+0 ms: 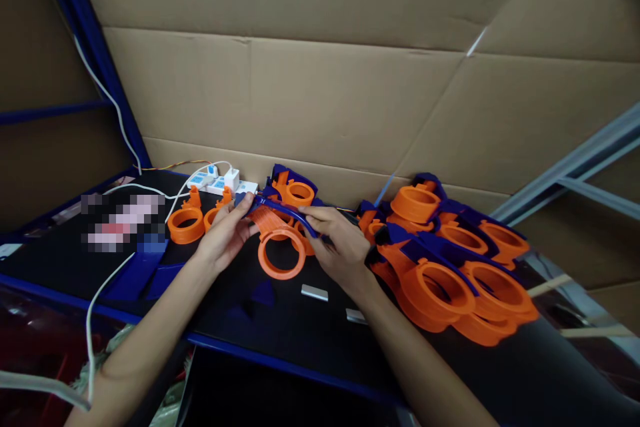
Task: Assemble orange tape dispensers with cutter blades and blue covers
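Both my hands hold one orange and blue plastic part above the black table. The part has an orange ring at its lower end and a curved blue strip across its top. My left hand grips the left end of the blue strip, fingers closed round it. My right hand pinches the strip's right end between thumb and fingers.
A pile of several orange rings with blue pieces lies to the right. Two orange rings and a white power strip with cables sit to the left. Flat blue pieces lie near the front edge. Cardboard walls stand behind.
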A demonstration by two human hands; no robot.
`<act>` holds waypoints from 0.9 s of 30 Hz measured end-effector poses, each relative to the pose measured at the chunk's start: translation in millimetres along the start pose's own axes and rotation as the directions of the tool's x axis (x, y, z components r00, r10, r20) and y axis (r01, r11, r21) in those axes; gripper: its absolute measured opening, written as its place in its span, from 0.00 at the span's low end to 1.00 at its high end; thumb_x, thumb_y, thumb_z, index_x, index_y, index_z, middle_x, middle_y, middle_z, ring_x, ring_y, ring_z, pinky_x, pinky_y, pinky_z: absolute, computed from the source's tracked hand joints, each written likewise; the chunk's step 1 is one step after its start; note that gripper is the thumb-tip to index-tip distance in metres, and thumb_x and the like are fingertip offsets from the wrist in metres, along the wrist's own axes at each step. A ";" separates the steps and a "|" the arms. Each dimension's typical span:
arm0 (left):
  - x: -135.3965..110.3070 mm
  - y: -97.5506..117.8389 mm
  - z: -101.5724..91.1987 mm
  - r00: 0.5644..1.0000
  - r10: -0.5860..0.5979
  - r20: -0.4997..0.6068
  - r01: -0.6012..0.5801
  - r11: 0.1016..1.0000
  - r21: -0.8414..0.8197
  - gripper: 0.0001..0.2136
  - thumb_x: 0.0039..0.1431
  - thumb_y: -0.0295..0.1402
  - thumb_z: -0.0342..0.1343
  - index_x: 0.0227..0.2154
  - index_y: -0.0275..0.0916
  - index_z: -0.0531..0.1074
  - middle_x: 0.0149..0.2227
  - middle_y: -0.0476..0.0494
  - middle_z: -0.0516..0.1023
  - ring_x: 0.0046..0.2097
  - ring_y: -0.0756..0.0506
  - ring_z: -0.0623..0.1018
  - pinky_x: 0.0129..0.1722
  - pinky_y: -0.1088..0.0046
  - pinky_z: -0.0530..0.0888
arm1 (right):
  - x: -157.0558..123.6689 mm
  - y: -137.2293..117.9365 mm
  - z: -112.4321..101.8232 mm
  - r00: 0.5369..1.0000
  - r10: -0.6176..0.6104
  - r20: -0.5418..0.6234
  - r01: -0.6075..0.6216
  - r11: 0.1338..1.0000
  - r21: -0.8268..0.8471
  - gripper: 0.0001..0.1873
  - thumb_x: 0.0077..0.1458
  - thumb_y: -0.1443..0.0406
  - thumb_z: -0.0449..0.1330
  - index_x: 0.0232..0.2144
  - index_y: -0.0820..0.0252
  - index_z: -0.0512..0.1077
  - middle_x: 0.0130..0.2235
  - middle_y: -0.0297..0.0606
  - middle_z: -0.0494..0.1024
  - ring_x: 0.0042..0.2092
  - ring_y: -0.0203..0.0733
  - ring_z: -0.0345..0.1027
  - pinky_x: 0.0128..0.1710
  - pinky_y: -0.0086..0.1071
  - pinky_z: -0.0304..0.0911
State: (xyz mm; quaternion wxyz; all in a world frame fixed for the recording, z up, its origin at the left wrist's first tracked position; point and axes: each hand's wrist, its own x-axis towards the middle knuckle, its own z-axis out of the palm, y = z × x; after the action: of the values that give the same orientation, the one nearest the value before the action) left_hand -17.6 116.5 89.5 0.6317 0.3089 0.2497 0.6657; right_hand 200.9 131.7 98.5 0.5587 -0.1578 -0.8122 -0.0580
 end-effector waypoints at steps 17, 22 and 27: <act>0.8 -1.9 -0.9 1.000 0.009 -0.020 -0.009 1.000 0.014 0.10 0.57 0.34 0.68 0.39 0.35 0.79 0.39 0.40 0.86 0.42 0.42 0.85 0.50 0.62 0.81 | -6.0 6.2 1.8 0.999 0.014 0.037 -0.016 0.999 0.050 0.11 0.60 0.75 0.59 0.39 0.54 0.73 0.46 0.43 0.83 0.48 0.45 0.79 0.47 0.41 0.76; 1.0 -2.0 -0.8 1.000 -0.002 -0.020 0.003 1.000 0.011 0.11 0.55 0.33 0.70 0.40 0.36 0.78 0.40 0.42 0.86 0.42 0.42 0.85 0.51 0.61 0.81 | -7.6 7.2 2.2 0.998 0.036 0.050 -0.038 0.998 0.047 0.10 0.60 0.74 0.59 0.39 0.54 0.74 0.46 0.43 0.83 0.48 0.45 0.79 0.49 0.42 0.75; 0.3 -2.2 -0.8 1.000 -0.015 -0.016 0.015 1.000 0.007 0.11 0.56 0.35 0.69 0.40 0.36 0.78 0.39 0.41 0.86 0.43 0.42 0.85 0.50 0.61 0.81 | -9.7 9.7 2.3 0.998 0.032 0.047 -0.035 0.998 0.057 0.10 0.61 0.74 0.59 0.39 0.54 0.73 0.47 0.44 0.83 0.48 0.46 0.79 0.47 0.43 0.76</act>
State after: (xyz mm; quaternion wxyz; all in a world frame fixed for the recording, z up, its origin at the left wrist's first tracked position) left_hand -16.7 117.1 87.3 0.6335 0.3042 0.2593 0.6624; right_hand 205.2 139.6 87.9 0.5449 -0.1562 -0.8235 -0.0213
